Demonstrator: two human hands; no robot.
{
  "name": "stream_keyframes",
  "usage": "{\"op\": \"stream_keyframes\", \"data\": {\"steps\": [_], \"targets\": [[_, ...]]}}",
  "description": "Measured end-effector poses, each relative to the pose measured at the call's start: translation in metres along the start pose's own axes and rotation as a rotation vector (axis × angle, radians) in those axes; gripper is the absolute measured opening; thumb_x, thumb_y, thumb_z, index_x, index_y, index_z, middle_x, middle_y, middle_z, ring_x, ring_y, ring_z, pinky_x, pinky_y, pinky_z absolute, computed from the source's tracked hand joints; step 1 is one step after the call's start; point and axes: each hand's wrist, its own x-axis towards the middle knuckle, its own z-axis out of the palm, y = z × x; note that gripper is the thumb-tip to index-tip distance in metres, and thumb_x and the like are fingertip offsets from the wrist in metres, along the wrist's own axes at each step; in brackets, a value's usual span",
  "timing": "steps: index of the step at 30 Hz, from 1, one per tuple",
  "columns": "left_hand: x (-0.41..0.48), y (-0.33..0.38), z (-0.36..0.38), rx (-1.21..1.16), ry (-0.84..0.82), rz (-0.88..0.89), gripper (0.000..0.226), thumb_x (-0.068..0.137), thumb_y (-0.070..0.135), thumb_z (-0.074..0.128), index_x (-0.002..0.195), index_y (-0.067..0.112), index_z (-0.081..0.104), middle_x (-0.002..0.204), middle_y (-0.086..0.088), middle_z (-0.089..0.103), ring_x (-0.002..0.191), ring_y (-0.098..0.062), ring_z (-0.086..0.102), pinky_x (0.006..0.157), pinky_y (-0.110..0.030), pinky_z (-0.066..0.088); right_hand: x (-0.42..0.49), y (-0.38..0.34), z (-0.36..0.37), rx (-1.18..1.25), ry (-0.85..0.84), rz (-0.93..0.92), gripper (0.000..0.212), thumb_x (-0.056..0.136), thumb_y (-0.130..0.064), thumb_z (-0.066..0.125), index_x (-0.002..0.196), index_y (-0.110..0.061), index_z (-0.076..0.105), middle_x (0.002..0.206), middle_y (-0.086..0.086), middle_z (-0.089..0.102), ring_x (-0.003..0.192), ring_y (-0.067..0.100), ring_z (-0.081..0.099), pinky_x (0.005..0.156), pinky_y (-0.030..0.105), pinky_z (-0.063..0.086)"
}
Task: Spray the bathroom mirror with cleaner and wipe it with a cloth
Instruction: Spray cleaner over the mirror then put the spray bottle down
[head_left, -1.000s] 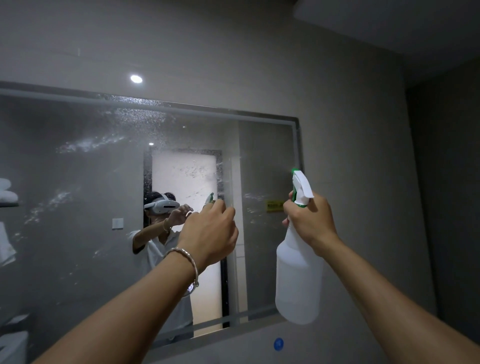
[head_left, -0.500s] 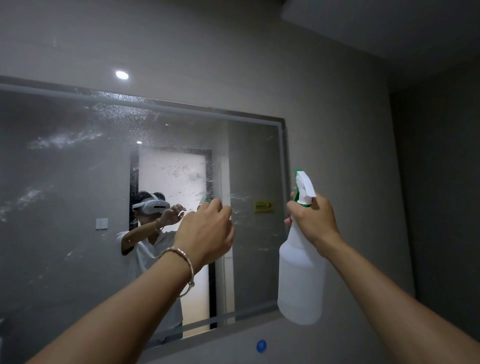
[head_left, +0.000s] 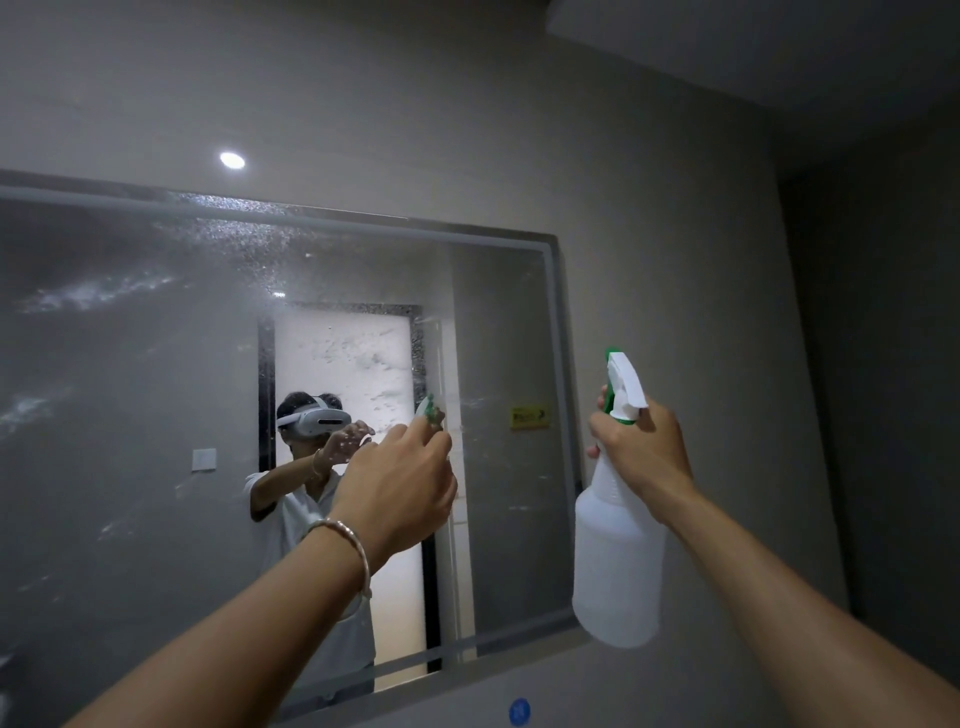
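On the far wall, filling the left and middle of the view, hangs the mirror (head_left: 156, 415), a wide pane with a pale strip along its top and right edges; its glass is speckled with fine droplets near the top, and white streaks of cleaner (head_left: 98, 293) lie across its upper left; more flecks sit over the bright doorway reflected in its middle. Just right of the mirror's right edge, nearer than the glass, the spray bottle (head_left: 618, 561) is held upright, white and translucent with a white and green trigger head, its nozzle pointing up and to the far left; the right hand (head_left: 644, 447) grips its neck, fingers curled round the front of the trigger. Left of it, raised before the middle of the mirror, the left hand (head_left: 400, 483) shows its back with fingers curled forward; whether it holds anything I cannot tell; a thin bracelet (head_left: 348, 535) circles its wrist. Reflected in the glass are a person in a white headset (head_left: 311, 421), a yellow label (head_left: 530, 417) and a wall switch (head_left: 203, 459). Below the mirror's lower edge a blue round sticker (head_left: 519, 711) sits on the grey wall; above it glows a round spot of light (head_left: 232, 160).
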Motion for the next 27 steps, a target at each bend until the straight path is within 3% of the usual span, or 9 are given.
{"op": "stream_keyframes", "data": {"steps": [5, 10, 19, 27], "targets": [[0.008, 0.005, 0.0, 0.014, 0.005, 0.0, 0.032, 0.096, 0.035, 0.032, 0.117, 0.019, 0.05, 0.115, 0.001, 0.051, 0.098, -0.017, 0.052, 0.063, -0.026, 0.033, 0.013, 0.003, 0.001, 0.02, -0.021, 0.011, 0.023, 0.08, -0.01, 0.06, 0.103, -0.012, 0.06, 0.086, 0.005, 0.062, 0.06, 0.017, 0.064, 0.058, 0.025, 0.046], [0.018, 0.012, 0.005, 0.04, 0.017, -0.002, 0.031, 0.095, 0.034, 0.032, 0.115, 0.019, 0.051, 0.113, 0.0, 0.052, 0.097, -0.018, 0.053, 0.063, -0.027, 0.037, 0.023, 0.001, 0.005, -0.02, -0.043, -0.01, 0.013, 0.081, -0.011, 0.058, 0.094, -0.013, 0.058, 0.082, 0.011, 0.064, 0.053, 0.01, 0.061, 0.053, 0.022, 0.043], [0.029, 0.02, 0.015, 0.033, 0.037, 0.0, 0.033, 0.094, 0.032, 0.033, 0.12, 0.017, 0.048, 0.116, -0.001, 0.052, 0.096, -0.019, 0.054, 0.064, -0.028, 0.038, 0.057, -0.004, 0.009, -0.019, -0.017, -0.013, 0.012, 0.079, -0.013, 0.058, 0.09, -0.008, 0.061, 0.073, 0.005, 0.062, 0.061, 0.022, 0.067, 0.059, 0.026, 0.05], [0.02, 0.021, 0.023, 0.063, -0.009, -0.024, 0.034, 0.095, 0.033, 0.031, 0.122, 0.02, 0.047, 0.115, 0.001, 0.05, 0.097, -0.017, 0.053, 0.063, -0.025, 0.034, 0.04, 0.026, 0.008, -0.053, -0.186, 0.063, 0.018, 0.083, -0.016, 0.059, 0.101, -0.014, 0.057, 0.088, 0.008, 0.064, 0.066, 0.017, 0.066, 0.062, 0.027, 0.051]]}}
